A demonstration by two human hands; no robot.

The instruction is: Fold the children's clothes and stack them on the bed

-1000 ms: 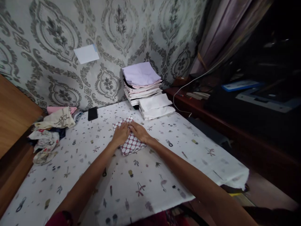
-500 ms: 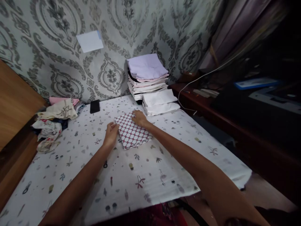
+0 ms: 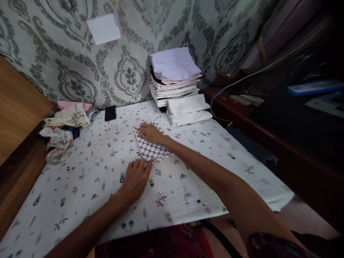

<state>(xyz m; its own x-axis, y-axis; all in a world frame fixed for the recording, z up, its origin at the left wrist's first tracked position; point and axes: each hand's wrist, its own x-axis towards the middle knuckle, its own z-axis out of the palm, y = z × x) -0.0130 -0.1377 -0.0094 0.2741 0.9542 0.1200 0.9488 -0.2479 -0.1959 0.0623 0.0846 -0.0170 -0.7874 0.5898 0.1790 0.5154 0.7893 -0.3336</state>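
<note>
A folded cloth (image 3: 153, 152), white with a red and dark lattice pattern, lies on the bed sheet in front of me. My right hand (image 3: 151, 133) rests flat on top of it, fingers stretched toward its left edge and covering much of the upper part. At the cloth's near left corner is my left hand (image 3: 137, 175), its fingers bent and pressed together, with the thumb side touching that corner. The left fingertips are partly hidden behind the knuckles.
Toward the back stands a stack of folded clothes (image 3: 176, 66), lilac on top, beside a lower white folded pile (image 3: 188, 109). A black phone (image 3: 110, 113) and a heap of loose clothes (image 3: 64, 125) lie at left. A white cable (image 3: 236, 84) hangs at right.
My left hand has gone from the cloth's left side to its near corner. My right hand has slid left from the far edge and now lies flat over the cloth. The view has shifted slightly.
</note>
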